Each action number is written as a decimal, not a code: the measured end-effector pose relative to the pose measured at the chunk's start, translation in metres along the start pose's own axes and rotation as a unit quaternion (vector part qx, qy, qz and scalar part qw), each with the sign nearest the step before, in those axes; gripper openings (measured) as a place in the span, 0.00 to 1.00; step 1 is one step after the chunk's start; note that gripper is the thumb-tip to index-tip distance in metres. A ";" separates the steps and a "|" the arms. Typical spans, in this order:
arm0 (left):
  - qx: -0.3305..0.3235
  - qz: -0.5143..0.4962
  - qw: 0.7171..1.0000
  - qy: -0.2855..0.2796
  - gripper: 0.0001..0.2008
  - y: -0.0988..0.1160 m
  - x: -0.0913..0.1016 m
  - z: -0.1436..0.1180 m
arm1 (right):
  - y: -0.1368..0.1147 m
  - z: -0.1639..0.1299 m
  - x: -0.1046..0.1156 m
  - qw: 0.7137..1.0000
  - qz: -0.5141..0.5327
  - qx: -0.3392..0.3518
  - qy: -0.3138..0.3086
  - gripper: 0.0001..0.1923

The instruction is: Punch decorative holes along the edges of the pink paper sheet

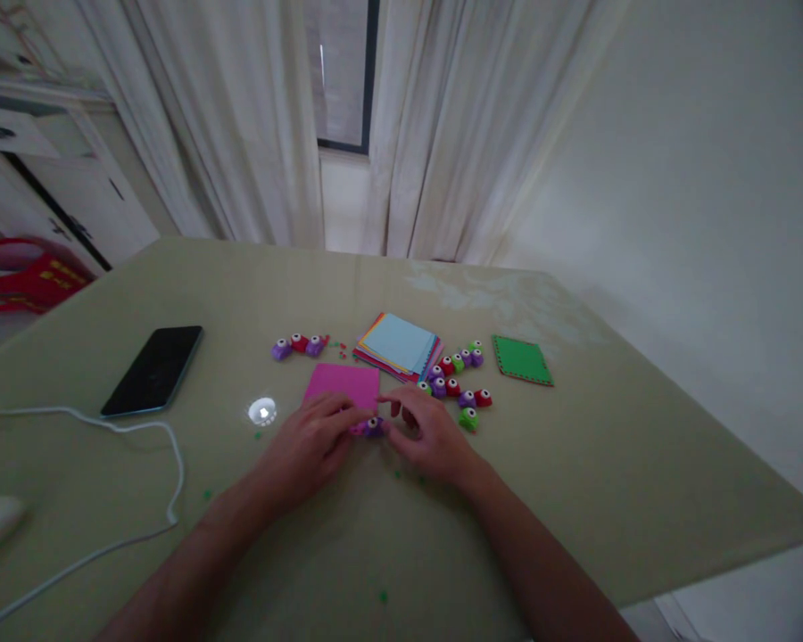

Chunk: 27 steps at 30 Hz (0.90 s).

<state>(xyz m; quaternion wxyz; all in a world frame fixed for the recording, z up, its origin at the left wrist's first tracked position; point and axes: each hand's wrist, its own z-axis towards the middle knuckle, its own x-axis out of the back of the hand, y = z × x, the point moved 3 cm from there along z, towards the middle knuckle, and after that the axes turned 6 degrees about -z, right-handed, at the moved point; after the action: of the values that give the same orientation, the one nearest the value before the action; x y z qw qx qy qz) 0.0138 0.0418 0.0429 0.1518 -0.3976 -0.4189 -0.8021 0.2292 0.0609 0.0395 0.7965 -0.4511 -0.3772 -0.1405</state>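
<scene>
A bright pink square of paper [344, 382] lies in front of me, its near left part covered by my left hand [325, 432]. The fingers of that hand hold the sheet near its front edge, with the thumb mostly hidden. At this edge sits a small purple one-eyed paper punch [374, 428], just past the left fingertips. My right hand [425, 432] is curved on its other side, thumb and fingers apart, the thumb tip close to the punch. Several more one-eyed punches [452, 387] in purple, red and green cluster beyond the right hand.
Behind the pink sheet lies a stack of coloured paper [398, 346]. A green square with a punched edge [523, 360] is at right. Three punches [298, 344] stand at left among paper bits. A black tablet [153, 370] and white cable [174, 464] lie farther left.
</scene>
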 end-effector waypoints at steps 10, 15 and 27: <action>0.098 0.101 0.990 -0.024 0.22 -0.034 -0.011 -0.005 | -0.002 0.000 0.002 0.995 -0.060 -0.006 -0.082 0.22; 0.114 0.106 0.987 -0.031 0.23 -0.032 -0.009 -0.002 | 0.002 -0.001 0.018 0.982 -0.174 -0.040 -0.066 0.12; 0.253 0.201 0.946 0.029 0.27 -0.049 0.010 -0.008 | 0.011 0.005 0.012 0.960 -0.271 -0.070 0.000 0.07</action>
<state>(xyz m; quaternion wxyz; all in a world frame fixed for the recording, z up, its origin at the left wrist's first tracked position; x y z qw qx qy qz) -0.0250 0.0662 0.0208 0.4182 -0.3983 -0.5146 -0.6337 0.2414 0.0719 0.0434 0.6950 -0.3868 -0.4741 -0.3775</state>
